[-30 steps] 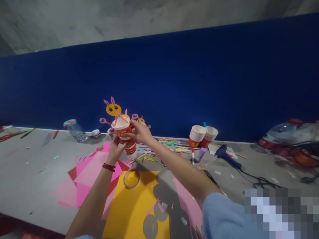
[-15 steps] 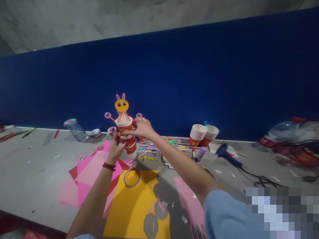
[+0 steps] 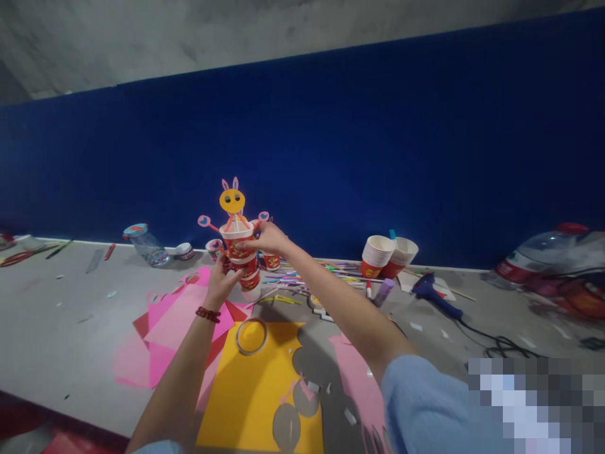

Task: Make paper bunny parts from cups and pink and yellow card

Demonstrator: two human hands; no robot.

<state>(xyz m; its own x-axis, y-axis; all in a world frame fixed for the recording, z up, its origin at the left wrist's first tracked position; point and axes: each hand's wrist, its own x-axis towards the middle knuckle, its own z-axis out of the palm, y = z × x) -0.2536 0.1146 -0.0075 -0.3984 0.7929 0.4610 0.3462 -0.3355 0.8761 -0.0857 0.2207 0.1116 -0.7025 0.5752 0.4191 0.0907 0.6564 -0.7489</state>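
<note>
A stack of red and white paper cups stands upright towards the back of the table. From its top cup rises a yellow paper bunny face with pink ears, and pink round paws with blue hearts stick out on both sides. My right hand grips the top cup from the right, thumb across its front. Lower down, my left hand is wrapped round the left side of the stack, fingers partly hidden behind it. Another small red cup shows just behind the stack.
Pink and red paper sheets and a cut yellow sheet with a tape roll lie in front. Coloured sticks, cup stacks, a blue glue gun with its cord and a large bottle are to the right. A clear bottle leans left.
Hardly anything differs. Both hands keep their hold on the cup stack, and the camera view has shifted slightly.
</note>
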